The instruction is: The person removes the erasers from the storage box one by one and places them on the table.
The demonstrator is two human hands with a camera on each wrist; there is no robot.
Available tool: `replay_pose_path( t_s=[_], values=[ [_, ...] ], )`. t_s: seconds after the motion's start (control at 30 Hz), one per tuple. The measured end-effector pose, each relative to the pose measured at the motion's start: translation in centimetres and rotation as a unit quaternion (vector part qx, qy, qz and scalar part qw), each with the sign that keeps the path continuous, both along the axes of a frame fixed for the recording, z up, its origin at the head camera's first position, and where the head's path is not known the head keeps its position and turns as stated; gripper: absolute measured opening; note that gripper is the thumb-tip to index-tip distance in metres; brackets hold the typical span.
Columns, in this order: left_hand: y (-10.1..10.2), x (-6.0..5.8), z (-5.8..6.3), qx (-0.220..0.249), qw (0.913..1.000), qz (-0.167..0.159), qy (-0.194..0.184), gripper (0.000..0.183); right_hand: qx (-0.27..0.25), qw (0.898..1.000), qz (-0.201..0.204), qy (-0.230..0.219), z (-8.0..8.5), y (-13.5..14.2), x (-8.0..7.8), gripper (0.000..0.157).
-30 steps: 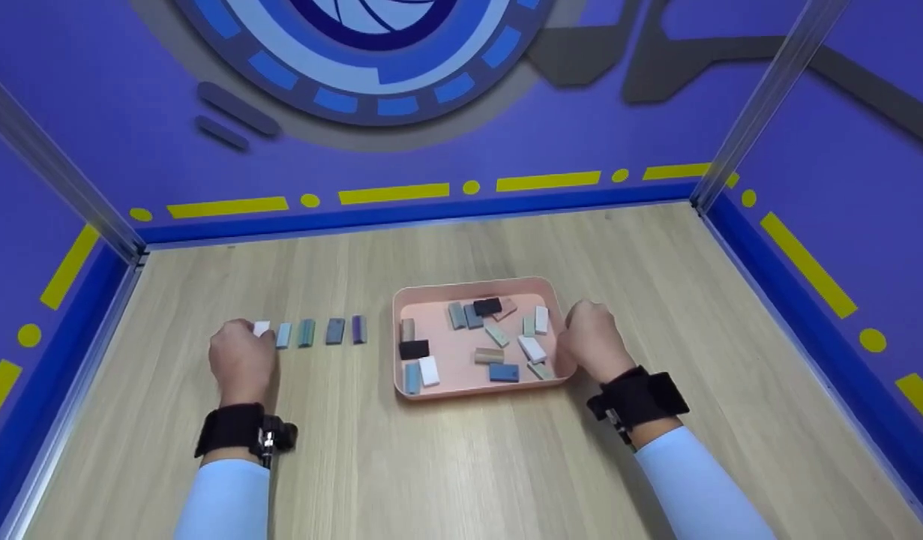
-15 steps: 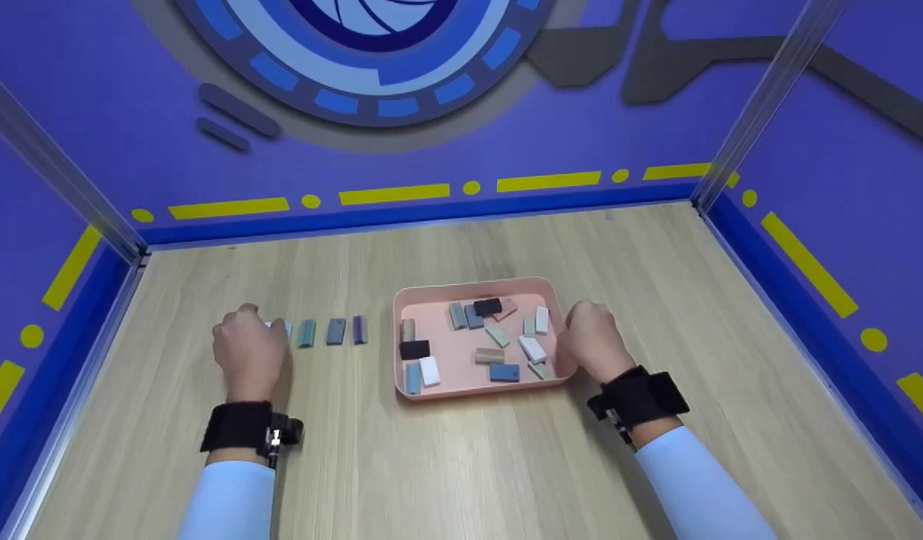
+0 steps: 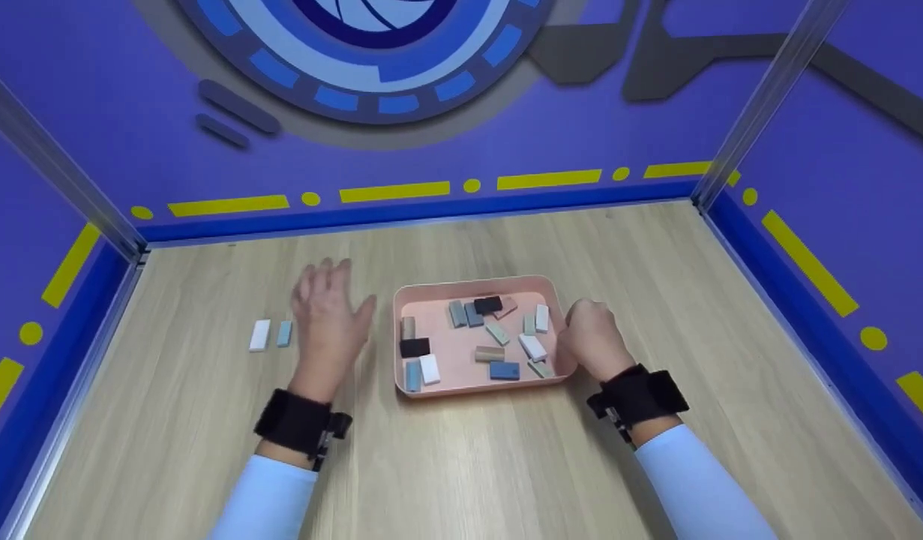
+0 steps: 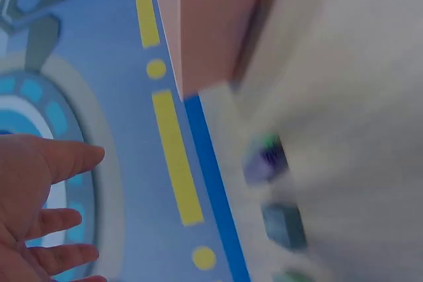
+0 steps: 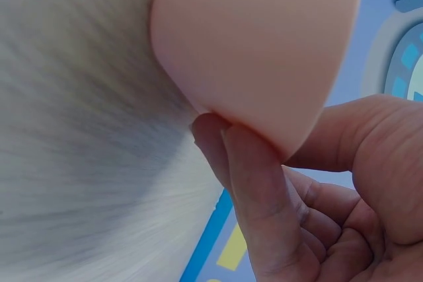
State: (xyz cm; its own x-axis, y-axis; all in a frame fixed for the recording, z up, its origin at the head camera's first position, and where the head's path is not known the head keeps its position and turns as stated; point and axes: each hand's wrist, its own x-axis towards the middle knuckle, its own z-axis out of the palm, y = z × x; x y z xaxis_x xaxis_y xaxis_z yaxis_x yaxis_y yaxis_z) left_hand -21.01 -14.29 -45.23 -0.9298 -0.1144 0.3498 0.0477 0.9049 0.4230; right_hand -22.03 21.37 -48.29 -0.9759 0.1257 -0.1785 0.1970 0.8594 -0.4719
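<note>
My left hand (image 3: pixel 328 326) is spread with fingers straight, above the row of small blocks left of the tray, and holds nothing. A white block (image 3: pixel 259 335) and a light blue block (image 3: pixel 284 334) lie just left of it. The hand hides the row's other blocks in the head view; in the left wrist view a purple block (image 4: pixel 264 160) and a grey-blue block (image 4: pixel 284 226) appear, blurred. My right hand (image 3: pixel 594 341) pinches the right wall of the pink tray (image 3: pixel 457 345). In the right wrist view, thumb and fingers grip the tray's wall (image 5: pixel 258 51).
Inside the tray lie several loose blocks, among them a black block (image 3: pixel 415 348), a blue block (image 3: pixel 504 370) and a tan half-round block (image 3: pixel 489 354). Purple printed walls (image 3: pixel 461 161) enclose the wooden table (image 3: pixel 461 465) at the back and sides.
My left hand has left the white and light blue blocks, moved right towards the tray and spread its fingers. The white block now lies fully in sight. My right hand and the tray stay put.
</note>
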Motion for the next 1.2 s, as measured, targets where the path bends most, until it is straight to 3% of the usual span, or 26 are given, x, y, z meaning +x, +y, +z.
replay_pose_path(
  t_s=[0.27, 0.5, 0.63, 0.87, 1.2],
  values=[
    [6.4, 0.9, 0.1, -0.066, 0.9901, -0.121, -0.026, 0.081, -0.001, 1.000, -0.003, -0.017, 0.0, 0.0, -0.1, 0.010],
    [10.3, 1.6, -0.7, -0.106, 0.9667, -0.227, -0.050, 0.080, 0.022, 0.999, 0.019, 0.042, -0.1, 0.3, 0.0, 0.028],
    [11.8, 1.9, -1.5, -0.122, 0.9522, -0.271, -0.069, 0.073, 0.016, 0.999, 0.019, 0.037, -0.2, 0.3, 0.0, 0.028],
    [13.6, 1.8, -3.1, -0.163, 0.9340, -0.307, -0.083, 0.037, 0.011, 1.000, 0.013, 0.008, 0.0, 0.1, 0.0, 0.023],
    [14.5, 1.8, -4.3, -0.145, 0.9235, -0.343, -0.090, 0.029, 0.020, 0.999, 0.016, 0.027, -0.3, 0.3, -0.1, 0.021]
  ],
)
